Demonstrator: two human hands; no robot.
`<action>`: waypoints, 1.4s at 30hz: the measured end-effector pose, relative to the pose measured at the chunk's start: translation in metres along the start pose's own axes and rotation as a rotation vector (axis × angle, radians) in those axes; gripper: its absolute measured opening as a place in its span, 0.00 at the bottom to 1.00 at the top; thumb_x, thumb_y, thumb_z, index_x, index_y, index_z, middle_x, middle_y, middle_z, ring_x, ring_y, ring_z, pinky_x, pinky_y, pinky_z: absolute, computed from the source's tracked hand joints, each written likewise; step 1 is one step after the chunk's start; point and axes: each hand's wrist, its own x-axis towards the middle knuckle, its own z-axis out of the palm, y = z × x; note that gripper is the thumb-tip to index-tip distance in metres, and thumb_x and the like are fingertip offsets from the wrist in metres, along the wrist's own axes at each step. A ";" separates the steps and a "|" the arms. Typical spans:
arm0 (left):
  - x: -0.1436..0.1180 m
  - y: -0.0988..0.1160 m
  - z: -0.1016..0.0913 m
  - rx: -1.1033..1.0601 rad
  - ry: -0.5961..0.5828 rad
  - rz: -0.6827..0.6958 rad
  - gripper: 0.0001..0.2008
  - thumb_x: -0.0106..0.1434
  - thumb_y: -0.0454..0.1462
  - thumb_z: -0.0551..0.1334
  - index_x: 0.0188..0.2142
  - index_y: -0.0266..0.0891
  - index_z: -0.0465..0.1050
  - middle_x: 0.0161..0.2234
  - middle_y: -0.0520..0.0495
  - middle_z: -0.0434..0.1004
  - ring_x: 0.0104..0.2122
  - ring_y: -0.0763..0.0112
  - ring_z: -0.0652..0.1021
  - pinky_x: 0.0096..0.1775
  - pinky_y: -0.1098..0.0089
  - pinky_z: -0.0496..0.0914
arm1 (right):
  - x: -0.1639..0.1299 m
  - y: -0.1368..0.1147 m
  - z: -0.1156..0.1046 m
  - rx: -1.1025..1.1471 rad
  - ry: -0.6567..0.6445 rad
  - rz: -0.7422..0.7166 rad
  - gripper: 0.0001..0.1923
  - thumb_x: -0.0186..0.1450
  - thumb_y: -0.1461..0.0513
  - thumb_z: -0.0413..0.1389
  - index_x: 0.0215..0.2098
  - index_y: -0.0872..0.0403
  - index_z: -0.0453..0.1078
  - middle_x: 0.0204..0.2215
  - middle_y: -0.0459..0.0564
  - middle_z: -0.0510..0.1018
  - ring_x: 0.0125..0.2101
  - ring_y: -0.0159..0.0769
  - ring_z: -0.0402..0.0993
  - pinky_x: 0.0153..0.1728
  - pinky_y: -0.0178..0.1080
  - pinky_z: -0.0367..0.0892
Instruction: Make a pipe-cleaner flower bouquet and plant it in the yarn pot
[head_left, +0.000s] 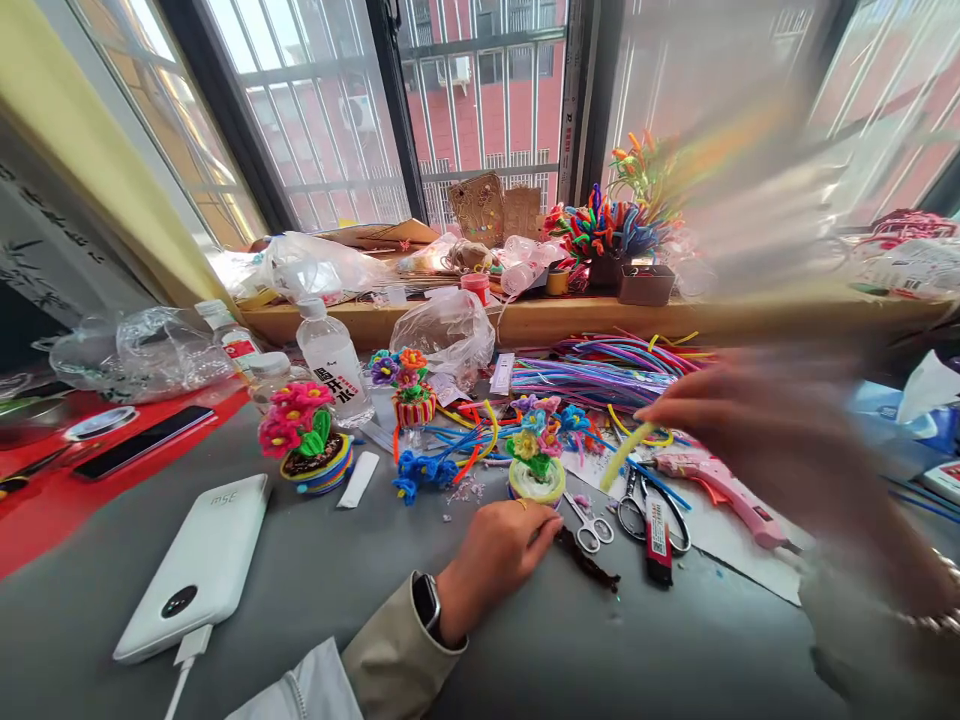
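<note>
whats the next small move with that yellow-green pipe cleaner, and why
Probably bring the right hand down so the yellow-green pipe cleaner reaches the small flower pot. The left hand rests by the pot's base, and the pipe cleaner hangs just right of it, apart.

A short, fuzzy yellow-green pipe cleaner is seen right of centre in the frame, slanted from upper right to lower left and slightly blurred. A dark brown pipe cleaner, twisted and lumpy, is laid flat on the grey tabletop at lower centre, angled down to the right.
</note>
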 end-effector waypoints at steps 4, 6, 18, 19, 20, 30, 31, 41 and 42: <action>0.006 0.015 -0.019 -0.517 -0.072 0.052 0.33 0.64 0.47 0.32 0.33 0.32 0.72 0.25 0.45 0.75 0.21 0.77 0.70 0.26 0.75 0.65 | 0.009 -0.034 -0.001 0.052 -0.213 -0.145 0.13 0.64 0.69 0.44 0.37 0.53 0.69 0.29 0.50 0.72 0.28 0.31 0.66 0.26 0.33 0.62; 0.010 0.023 -0.025 -0.602 -0.088 0.121 0.37 0.62 0.51 0.31 0.32 0.31 0.73 0.26 0.43 0.74 0.22 0.76 0.70 0.27 0.75 0.65 | 0.009 -0.039 0.005 0.030 -0.264 -0.157 0.14 0.65 0.68 0.42 0.35 0.54 0.70 0.28 0.50 0.72 0.27 0.32 0.66 0.26 0.34 0.62; 0.009 0.019 -0.007 -0.269 -0.240 0.224 0.17 0.63 0.41 0.48 0.36 0.32 0.70 0.34 0.44 0.75 0.35 0.71 0.74 0.39 0.73 0.65 | -0.039 -0.030 0.061 0.319 -0.157 0.044 0.08 0.61 0.67 0.51 0.35 0.53 0.72 0.27 0.49 0.74 0.29 0.30 0.68 0.29 0.32 0.65; 0.008 0.019 -0.007 -0.246 -0.249 0.238 0.16 0.63 0.40 0.48 0.37 0.32 0.70 0.34 0.44 0.75 0.36 0.71 0.74 0.39 0.73 0.65 | -0.040 -0.030 0.060 0.317 -0.158 0.051 0.08 0.61 0.67 0.51 0.35 0.53 0.72 0.27 0.49 0.74 0.29 0.30 0.68 0.29 0.33 0.65; 0.007 0.019 -0.008 -0.227 -0.258 0.248 0.16 0.63 0.40 0.48 0.38 0.33 0.70 0.34 0.44 0.75 0.36 0.71 0.74 0.39 0.73 0.65 | -0.041 -0.029 0.058 0.310 -0.158 0.059 0.09 0.61 0.67 0.51 0.35 0.52 0.71 0.27 0.49 0.74 0.29 0.31 0.68 0.29 0.33 0.65; 0.003 0.020 -0.004 -0.165 -0.187 0.350 0.14 0.61 0.41 0.51 0.37 0.34 0.70 0.35 0.45 0.76 0.35 0.71 0.75 0.37 0.73 0.65 | -0.044 -0.043 0.055 0.251 -0.093 0.058 0.11 0.63 0.66 0.48 0.37 0.52 0.71 0.27 0.50 0.74 0.28 0.32 0.69 0.28 0.35 0.66; 0.002 0.020 -0.004 -0.158 -0.174 0.361 0.14 0.61 0.41 0.52 0.37 0.34 0.71 0.35 0.45 0.76 0.35 0.71 0.75 0.37 0.73 0.65 | -0.044 -0.043 0.055 0.244 -0.082 0.064 0.11 0.63 0.66 0.48 0.37 0.51 0.71 0.27 0.50 0.74 0.28 0.32 0.69 0.29 0.35 0.66; 0.002 0.022 -0.005 -0.116 -0.023 0.475 0.13 0.60 0.41 0.53 0.35 0.38 0.74 0.30 0.47 0.77 0.30 0.73 0.74 0.34 0.73 0.66 | -0.049 -0.053 0.063 0.299 0.007 0.135 0.10 0.61 0.68 0.51 0.37 0.52 0.72 0.29 0.50 0.74 0.30 0.34 0.69 0.30 0.37 0.66; 0.002 0.022 -0.005 -0.134 -0.019 0.486 0.13 0.61 0.40 0.53 0.35 0.37 0.74 0.31 0.47 0.77 0.31 0.73 0.74 0.35 0.73 0.66 | -0.050 -0.054 0.064 0.314 0.007 0.144 0.10 0.60 0.68 0.51 0.37 0.51 0.71 0.29 0.50 0.74 0.31 0.34 0.69 0.30 0.37 0.66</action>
